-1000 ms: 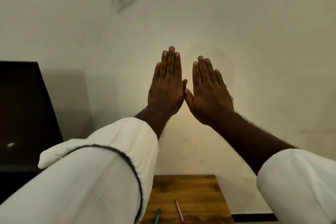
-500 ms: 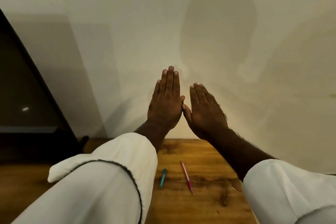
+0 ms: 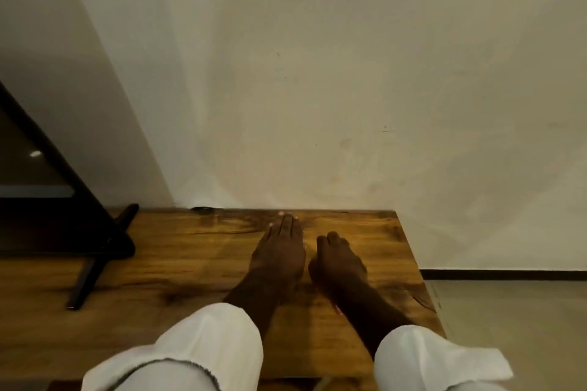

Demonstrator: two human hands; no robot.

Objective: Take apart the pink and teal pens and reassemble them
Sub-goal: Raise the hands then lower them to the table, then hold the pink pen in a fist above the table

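Observation:
My left hand (image 3: 280, 252) lies flat, palm down, low over the wooden table (image 3: 178, 251), fingers stretched toward the wall. My right hand (image 3: 337, 261) is just to its right, palm down with the fingers bent downward. Neither hand holds anything. A small pink bit, likely the pink pen (image 3: 337, 310), shows beside my right forearm; the rest of it is hidden under the arm. The teal pen is out of sight, covered by my arms and white sleeves.
A black screen on a black stand (image 3: 95, 251) takes up the table's left side. The cream wall (image 3: 317, 105) runs along the table's far edge. The table's right edge (image 3: 424, 289) drops to a pale floor.
Both hands came down from in front of the wall to the table top. The view tilted downward. My arms now cover the two pens that lay in plain sight.

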